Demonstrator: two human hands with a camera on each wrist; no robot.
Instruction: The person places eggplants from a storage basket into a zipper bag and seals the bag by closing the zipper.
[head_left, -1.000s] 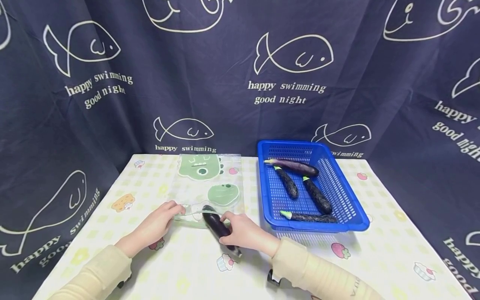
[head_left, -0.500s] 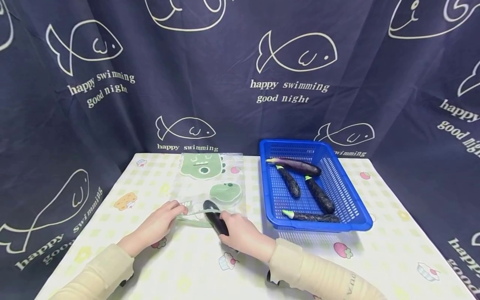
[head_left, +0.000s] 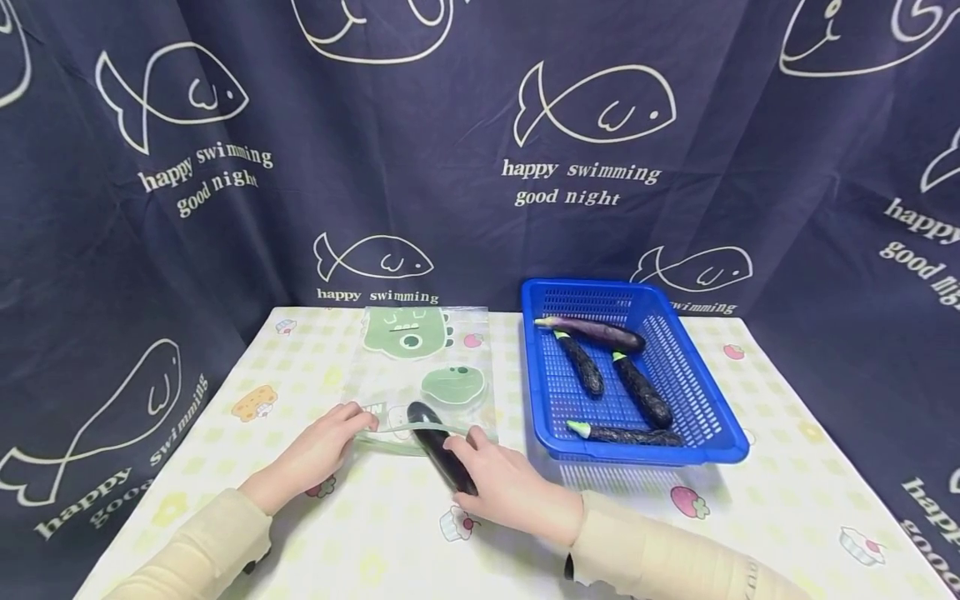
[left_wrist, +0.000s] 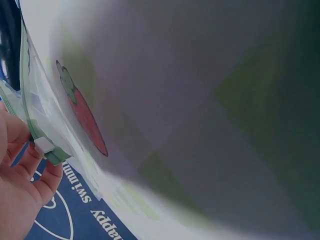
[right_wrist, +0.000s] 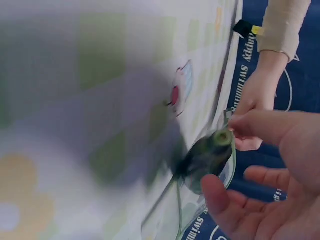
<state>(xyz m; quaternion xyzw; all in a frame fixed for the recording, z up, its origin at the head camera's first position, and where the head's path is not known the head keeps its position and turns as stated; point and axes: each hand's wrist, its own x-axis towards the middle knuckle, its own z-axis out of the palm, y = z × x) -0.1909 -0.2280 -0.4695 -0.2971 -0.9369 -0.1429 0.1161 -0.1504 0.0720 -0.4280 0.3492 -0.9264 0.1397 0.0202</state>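
Observation:
A clear zip bag (head_left: pixel 453 385) with green cartoon prints lies flat on the table, its mouth toward me. My left hand (head_left: pixel 330 442) pinches the left end of the mouth, by a white slider (left_wrist: pixel 44 145) in the left wrist view. A dark eggplant (head_left: pixel 450 468) slants through the mouth, its rounded end inside the bag and its stem end outside. Around that outer end is my right hand (head_left: pixel 513 487). In the right wrist view the eggplant's cut stem (right_wrist: pixel 223 137) shows between thumb and fingers (right_wrist: pixel 216 192), which are spread loosely and do not appear to grip it.
On the right stands a blue plastic basket (head_left: pixel 534 400) holding several eggplants, one a smoother purple one (head_left: pixel 600 335) at the back. A printed tablecloth (head_left: pixel 300 542) covers the table. Behind it hangs a dark blue curtain (head_left: pixel 450 192) with fish drawings.
The eggplant has slid slightly farther into the bag's mouth. My right hand has loosened and drawn back to the right along it. My left hand keeps its place at the bag's edge.

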